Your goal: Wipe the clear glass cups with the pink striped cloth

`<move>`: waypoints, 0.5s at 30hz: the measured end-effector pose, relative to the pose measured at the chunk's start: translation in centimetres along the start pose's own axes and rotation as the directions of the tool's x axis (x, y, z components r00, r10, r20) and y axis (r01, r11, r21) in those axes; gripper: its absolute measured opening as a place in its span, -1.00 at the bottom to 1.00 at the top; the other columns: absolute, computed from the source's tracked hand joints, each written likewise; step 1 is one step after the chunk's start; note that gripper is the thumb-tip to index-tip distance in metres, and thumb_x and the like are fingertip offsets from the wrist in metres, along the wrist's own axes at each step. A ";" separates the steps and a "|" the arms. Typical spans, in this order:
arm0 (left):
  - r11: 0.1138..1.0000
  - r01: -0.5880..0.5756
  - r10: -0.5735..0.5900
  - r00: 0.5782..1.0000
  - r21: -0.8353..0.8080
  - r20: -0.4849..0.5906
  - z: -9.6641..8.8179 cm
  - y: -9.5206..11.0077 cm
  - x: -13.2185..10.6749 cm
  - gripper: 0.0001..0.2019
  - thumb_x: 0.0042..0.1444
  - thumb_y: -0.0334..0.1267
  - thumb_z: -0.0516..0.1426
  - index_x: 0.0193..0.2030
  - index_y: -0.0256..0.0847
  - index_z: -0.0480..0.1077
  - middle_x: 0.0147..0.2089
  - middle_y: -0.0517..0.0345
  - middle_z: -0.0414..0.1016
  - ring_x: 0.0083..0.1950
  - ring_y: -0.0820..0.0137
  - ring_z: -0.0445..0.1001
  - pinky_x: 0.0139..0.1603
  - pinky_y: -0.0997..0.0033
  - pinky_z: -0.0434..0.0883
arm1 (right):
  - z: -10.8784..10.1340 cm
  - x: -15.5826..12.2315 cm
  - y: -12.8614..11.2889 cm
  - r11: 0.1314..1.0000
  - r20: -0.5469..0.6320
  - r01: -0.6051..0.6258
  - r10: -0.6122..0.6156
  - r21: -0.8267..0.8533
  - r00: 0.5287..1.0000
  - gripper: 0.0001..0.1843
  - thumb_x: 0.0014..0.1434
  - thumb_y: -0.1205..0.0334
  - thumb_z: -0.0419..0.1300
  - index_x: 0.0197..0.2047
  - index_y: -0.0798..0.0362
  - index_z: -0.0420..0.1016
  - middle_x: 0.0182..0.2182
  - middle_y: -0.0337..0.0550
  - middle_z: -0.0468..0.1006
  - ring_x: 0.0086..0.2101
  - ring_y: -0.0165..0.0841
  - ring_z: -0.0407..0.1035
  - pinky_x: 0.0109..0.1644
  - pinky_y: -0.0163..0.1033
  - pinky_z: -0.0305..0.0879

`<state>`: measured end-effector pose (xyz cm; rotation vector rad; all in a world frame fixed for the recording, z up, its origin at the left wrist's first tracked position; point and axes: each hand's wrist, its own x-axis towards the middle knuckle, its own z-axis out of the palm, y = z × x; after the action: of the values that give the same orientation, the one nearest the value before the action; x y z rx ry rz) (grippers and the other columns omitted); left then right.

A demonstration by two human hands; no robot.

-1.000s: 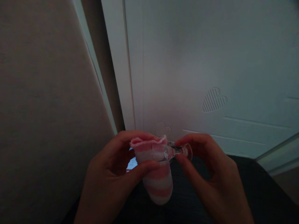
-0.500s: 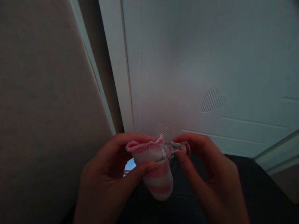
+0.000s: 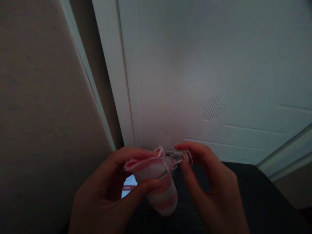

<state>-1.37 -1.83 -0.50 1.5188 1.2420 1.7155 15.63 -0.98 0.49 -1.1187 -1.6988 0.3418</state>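
Note:
The room is dim. My left hand [image 3: 107,191] is closed round a pink and white striped cloth [image 3: 158,187], pinching its bunched top edge between thumb and fingers. A small clear glass piece [image 3: 176,159] sticks out of the cloth to the right, partly wrapped by it. My right hand [image 3: 209,188] pinches the flared outer end of that glass piece between thumb and forefinger. Both hands meet low in the middle of the view, above a dark surface.
A white door [image 3: 207,81] with two striped heart marks [image 3: 214,108] fills the background. A beige padded panel [image 3: 41,97] stands at the left. A dark surface [image 3: 255,198] lies under my hands, and something bright and lit [image 3: 129,188] shows beneath my left hand.
Both hands with the cloth and glass piece have drifted slightly left and down in the view as the camera shifted. The grips look the same.

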 end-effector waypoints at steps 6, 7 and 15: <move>1.000 -0.003 0.003 0.999 -0.005 -0.043 0.1 -0.1 -0.3 -0.71 -0.15 -0.12 0.39 -0.23 0.23 0.53 -0.20 0.54 0.64 -0.21 0.47 0.62 -0.22 0.70 0.57 | 0.0 0.0 -0.1 0.992 -0.003 -0.062 0.062 0.107 0.998 -0.68 0.13 0.40 0.23 -0.05 -0.08 0.44 -0.26 -0.30 0.56 -0.26 -0.39 0.47 -0.19 -0.32 0.37; 1.000 -0.021 0.021 0.998 0.002 -0.054 0.1 -0.2 -0.3 -0.70 -0.14 -0.14 0.40 -0.23 0.22 0.53 -0.20 0.55 0.64 -0.19 0.48 0.62 -0.20 0.71 0.56 | -0.1 -0.1 -0.1 0.989 0.000 -0.073 0.074 0.129 0.997 -0.68 0.13 0.42 0.23 -0.06 -0.09 0.44 -0.26 -0.30 0.56 -0.24 -0.39 0.47 -0.18 -0.31 0.37; 0.984 -0.172 0.175 0.980 0.046 -0.089 1.2 -1.0 -0.3 -0.69 -0.10 -0.32 0.38 -0.19 0.06 0.54 -0.17 0.48 0.62 -0.14 0.47 0.59 -0.08 0.70 0.53 | 0.3 0.1 0.4 0.974 -0.008 -0.076 0.079 0.214 0.997 -0.73 0.20 0.46 0.19 -0.09 -0.07 0.43 -0.15 -0.27 0.57 -0.15 -0.35 0.47 -0.07 -0.25 0.37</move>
<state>-0.32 -1.30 -1.55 1.6284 1.2256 1.9031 15.58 -0.62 0.14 -1.0269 -1.5652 0.5501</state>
